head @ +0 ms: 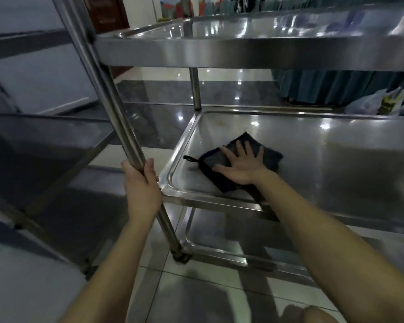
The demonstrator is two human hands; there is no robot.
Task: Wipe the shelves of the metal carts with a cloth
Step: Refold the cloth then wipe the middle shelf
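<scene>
Now right hand [240,167] flat on cloth [269,157]

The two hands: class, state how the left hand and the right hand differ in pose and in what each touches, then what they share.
1. The left hand curls round the cart's upright post; the right hand lies flat, fingers spread.
2. The left hand touches bare metal; the right hand presses the dark cloth on the middle shelf.
Both are bare and on the same cart.
</scene>
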